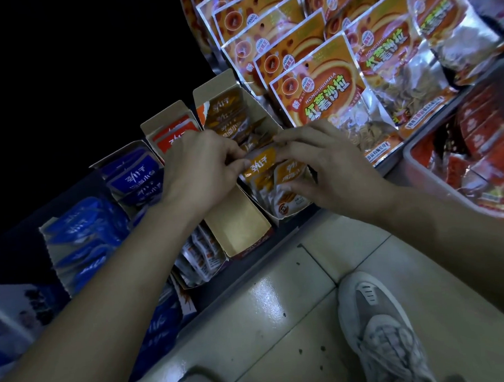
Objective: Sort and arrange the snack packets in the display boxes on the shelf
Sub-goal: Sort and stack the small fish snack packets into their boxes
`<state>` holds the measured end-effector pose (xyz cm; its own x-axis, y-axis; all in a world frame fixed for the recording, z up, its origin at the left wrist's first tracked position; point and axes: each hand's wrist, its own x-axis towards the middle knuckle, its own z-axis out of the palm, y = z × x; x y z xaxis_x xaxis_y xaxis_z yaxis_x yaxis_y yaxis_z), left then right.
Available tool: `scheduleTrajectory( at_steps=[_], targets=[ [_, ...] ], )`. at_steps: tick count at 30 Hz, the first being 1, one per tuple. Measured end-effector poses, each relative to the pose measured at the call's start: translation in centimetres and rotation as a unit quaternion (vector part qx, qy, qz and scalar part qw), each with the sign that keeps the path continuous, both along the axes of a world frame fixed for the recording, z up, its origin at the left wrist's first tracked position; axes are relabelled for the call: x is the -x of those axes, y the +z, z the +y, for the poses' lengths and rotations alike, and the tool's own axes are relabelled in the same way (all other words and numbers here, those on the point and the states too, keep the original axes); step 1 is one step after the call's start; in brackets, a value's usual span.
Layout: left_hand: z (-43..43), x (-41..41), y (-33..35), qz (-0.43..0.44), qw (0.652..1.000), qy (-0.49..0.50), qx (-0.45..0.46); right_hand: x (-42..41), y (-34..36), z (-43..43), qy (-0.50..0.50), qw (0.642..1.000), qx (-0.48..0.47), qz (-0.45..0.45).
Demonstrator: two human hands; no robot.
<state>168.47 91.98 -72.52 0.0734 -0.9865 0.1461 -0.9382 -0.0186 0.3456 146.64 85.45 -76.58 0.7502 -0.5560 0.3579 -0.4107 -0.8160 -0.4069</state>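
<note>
Shelf point(294, 232) has big Hongshushala bags point(322, 99) up top, then a blue box point(120, 152), red box point(165, 116) and orange display box point(240, 220) in a row. Left hand point(197, 167) and right hand point(325, 163) both grip one orange snack packet point(261, 162), pinched just over that orange box's stack.
</note>
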Motion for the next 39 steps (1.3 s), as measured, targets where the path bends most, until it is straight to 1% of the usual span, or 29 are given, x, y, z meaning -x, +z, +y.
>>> scheduleTrajectory(
  at_steps=[2,5,10,12,16,19,22,26,30,32,34,35,37,39],
  targets=[
    [0.1,-0.1,-0.3,0.020,1.000,-0.013,0.020,-0.1,0.3,0.0,-0.001,1.000,0.005,-0.003],
    [0.6,-0.4,-0.2,0.033,0.995,-0.028,0.085,-0.3,0.2,0.4,0.003,1.000,0.000,-0.012],
    [1.0,-0.9,0.9,0.029,0.982,-0.022,0.188,-0.8,1.0,-0.1,-0.009,0.998,0.031,-0.062],
    [0.9,-1.1,0.9,0.013,0.980,-0.017,0.197,-1.2,0.8,-0.5,-0.016,0.998,0.023,-0.051],
    [0.7,-1.3,-0.2,-0.038,0.981,-0.002,0.192,-1.7,-1.0,-0.7,-0.009,1.000,-0.013,0.015],
    [0.3,-1.4,-0.6,-0.070,0.975,0.009,0.212,-1.6,-1.2,-0.5,-0.010,0.999,-0.030,0.000],
    [-0.2,-1.4,-0.7,-0.063,0.972,0.030,0.223,-1.5,-1.1,-0.3,-0.027,0.998,-0.043,-0.022],
    [-1.3,-2.0,-0.9,-0.083,0.977,0.069,0.182,-1.4,-1.2,-0.2,-0.034,0.999,-0.023,-0.002],
    [-2.1,-2.3,-0.5,-0.109,0.968,0.076,0.213,-1.2,-1.2,0.0,-0.040,0.999,-0.008,0.011],
    [-2.3,-2.2,-0.2,-0.073,0.970,0.095,0.210,-1.2,-1.3,0.2,-0.035,0.999,-0.001,0.021],
    [-2.5,-2.4,-0.3,-0.018,0.978,0.120,0.169,-1.1,-1.3,0.1,-0.027,0.999,-0.005,0.019],
    [-2.6,-2.6,-0.4,0.002,0.981,0.117,0.153,-1.1,-1.3,0.2,-0.026,0.999,-0.016,0.010],
    [-2.3,-2.8,-0.5,0.041,0.984,0.088,0.151,-1.0,-1.2,0.5,-0.038,0.997,-0.066,-0.022],
    [-1.6,-2.8,-0.5,0.055,0.978,0.064,0.190,-1.0,-0.9,1.0,-0.061,0.988,-0.125,-0.070]
  ],
)
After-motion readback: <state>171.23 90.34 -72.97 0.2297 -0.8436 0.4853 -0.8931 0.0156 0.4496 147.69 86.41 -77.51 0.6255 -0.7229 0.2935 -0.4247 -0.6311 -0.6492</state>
